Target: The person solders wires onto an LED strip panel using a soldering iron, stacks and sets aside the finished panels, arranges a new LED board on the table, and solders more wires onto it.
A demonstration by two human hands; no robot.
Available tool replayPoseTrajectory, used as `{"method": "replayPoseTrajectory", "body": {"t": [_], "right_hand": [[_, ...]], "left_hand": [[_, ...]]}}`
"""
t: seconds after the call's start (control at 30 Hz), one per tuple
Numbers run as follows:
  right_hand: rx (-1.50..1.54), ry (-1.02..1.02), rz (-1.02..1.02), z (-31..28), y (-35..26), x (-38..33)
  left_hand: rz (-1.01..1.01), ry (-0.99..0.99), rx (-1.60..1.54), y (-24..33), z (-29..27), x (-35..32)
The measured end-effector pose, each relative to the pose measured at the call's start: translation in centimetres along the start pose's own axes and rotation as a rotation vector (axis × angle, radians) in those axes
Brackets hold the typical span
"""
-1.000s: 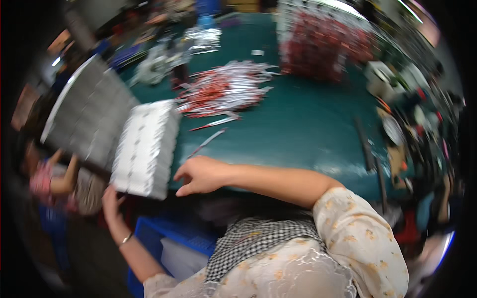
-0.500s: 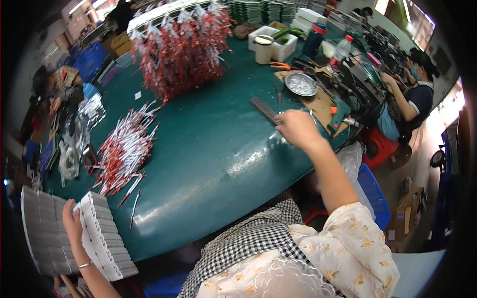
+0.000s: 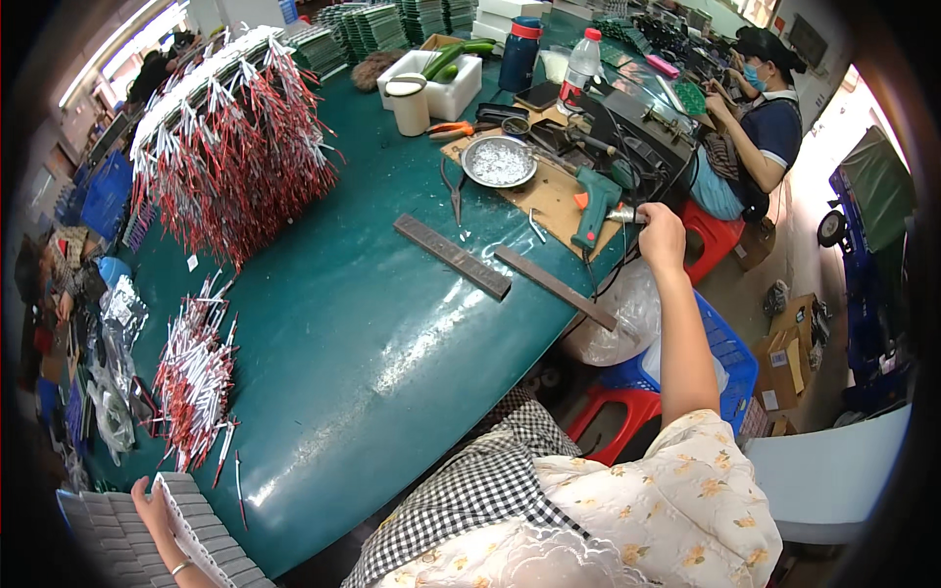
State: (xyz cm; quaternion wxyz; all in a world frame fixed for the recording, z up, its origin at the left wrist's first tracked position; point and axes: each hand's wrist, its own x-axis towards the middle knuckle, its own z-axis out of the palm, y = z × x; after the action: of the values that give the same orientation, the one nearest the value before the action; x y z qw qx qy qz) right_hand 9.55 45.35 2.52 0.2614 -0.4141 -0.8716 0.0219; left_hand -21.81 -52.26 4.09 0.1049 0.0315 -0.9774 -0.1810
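Curling right hand (image 3: 663,238): fingers bent at the silver nozzle of the glue gun; cannot tell whether they close on it.
Glue gun (image 3: 591,208): green with an orange trigger, lying on a brown board (image 3: 551,196) by the right edge of the desk (image 3: 343,323), nozzle toward the hand.
Left hand (image 3: 153,512): at the lower left corner, fingers partly spread by the white perforated edge of a grey ridged panel (image 3: 211,537); whether it grips cannot be told.
Dish: a round metal dish (image 3: 499,161) with silvery bits, on the board, left of the gun.
Pliers: a dark pair (image 3: 452,186), jaws apart, just left of the board.
Bars: a thick dark bar (image 3: 451,257) and a thinner bar (image 3: 554,287) side by side, apart; the thinner one's near end passes the desk's edge.
Sticks: a heap of red and white sticks (image 3: 196,377) on the left, one single stick (image 3: 240,490) beside it.
Rack: many red and white strands (image 3: 235,167) hanging in a dense bunch at upper left.
Far side: a white foam box (image 3: 459,93) with green cucumbers, a dark flask (image 3: 520,57) and a clear bottle (image 3: 580,73).
Co-worker: a masked person (image 3: 769,132) seated on a red stool at upper right.
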Motion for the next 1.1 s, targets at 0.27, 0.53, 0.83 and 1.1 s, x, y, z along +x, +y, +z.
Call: {"method": "replayPoseTrajectory", "body": {"t": [0.27, 0.53, 0.83, 1.1], "right_hand": [[-0.118, 0.008, -0.236, 1.0, 2.4, -0.8], [-0.325, -0.134, -0.011, -5.2, 1.6, 1.9], [0.294, 0.019, 0.051, -8.3, 1.4, -0.5], [1.497, -1.163, 0.114, -2.1, -28.6, -10.1]], "left_hand": [[0.094, 0.088, 0.03, 0.7, -0.1, -2.8], [0.085, 0.018, -0.075, 1.0, 1.1, -2.0], [0.258, -0.003, 0.154, 3.5, -1.2, -2.9], [-0.069, -0.15, -0.076, 3.2, -3.4, -4.1]]}}
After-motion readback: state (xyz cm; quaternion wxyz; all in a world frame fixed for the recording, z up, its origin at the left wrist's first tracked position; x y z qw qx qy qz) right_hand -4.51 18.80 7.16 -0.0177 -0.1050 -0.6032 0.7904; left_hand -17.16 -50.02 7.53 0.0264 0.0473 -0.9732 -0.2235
